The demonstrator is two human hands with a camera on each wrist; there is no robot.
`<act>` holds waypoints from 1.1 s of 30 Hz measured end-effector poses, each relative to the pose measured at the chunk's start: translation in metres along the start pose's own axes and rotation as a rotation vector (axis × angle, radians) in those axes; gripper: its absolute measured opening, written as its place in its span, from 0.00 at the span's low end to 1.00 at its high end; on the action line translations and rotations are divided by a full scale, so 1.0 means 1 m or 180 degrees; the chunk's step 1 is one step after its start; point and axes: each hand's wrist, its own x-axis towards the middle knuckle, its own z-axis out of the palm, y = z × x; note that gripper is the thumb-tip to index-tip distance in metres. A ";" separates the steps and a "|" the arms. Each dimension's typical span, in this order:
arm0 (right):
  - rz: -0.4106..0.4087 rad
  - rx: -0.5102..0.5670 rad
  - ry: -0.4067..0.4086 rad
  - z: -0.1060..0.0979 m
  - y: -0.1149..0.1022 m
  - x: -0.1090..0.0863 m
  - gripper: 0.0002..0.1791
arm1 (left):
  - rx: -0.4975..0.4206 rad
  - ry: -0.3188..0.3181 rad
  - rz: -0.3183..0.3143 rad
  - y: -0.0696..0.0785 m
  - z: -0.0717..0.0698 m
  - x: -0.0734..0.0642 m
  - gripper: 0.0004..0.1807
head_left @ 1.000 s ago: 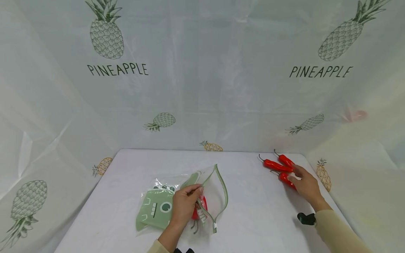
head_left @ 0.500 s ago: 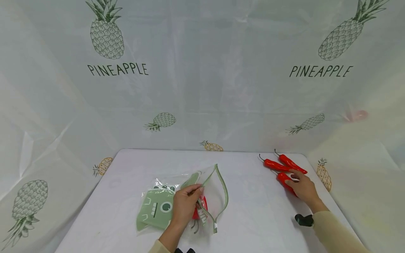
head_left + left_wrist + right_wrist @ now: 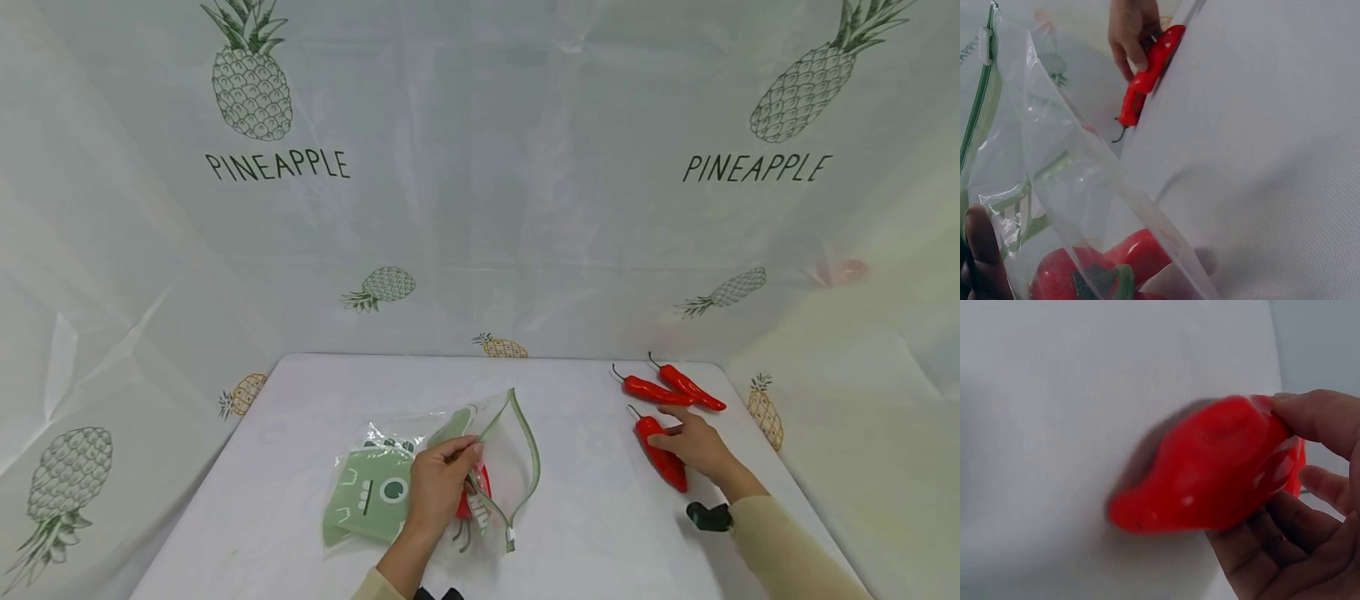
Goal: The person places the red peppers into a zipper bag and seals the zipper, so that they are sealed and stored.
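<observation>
My left hand pinches the edge of a clear zip bag, which has a green monster print and a gaping mouth with a green seal. Through the plastic show red peppers with green stems. My right hand grips a plump red chili pepper between thumb and fingers, close above the table at the right; its tip points toward me. In the right wrist view this chili pepper fills the middle, with the thumb on one side and fingers beneath.
Two slimmer red chili peppers, a nearer one and a farther one, lie at the table's back right corner. A white table spreads under everything. A pineapple-print curtain encloses the back and sides.
My right hand has drawn the plump chili pepper left and toward me, away from the other two. My left hand and the zip bag have stayed in place.
</observation>
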 end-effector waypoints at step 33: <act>-0.0277 0.1041 0.0265 0.041 -0.048 -0.029 0.42 | 0.0007 -0.0037 0.0007 0.001 0.002 0.002 0.11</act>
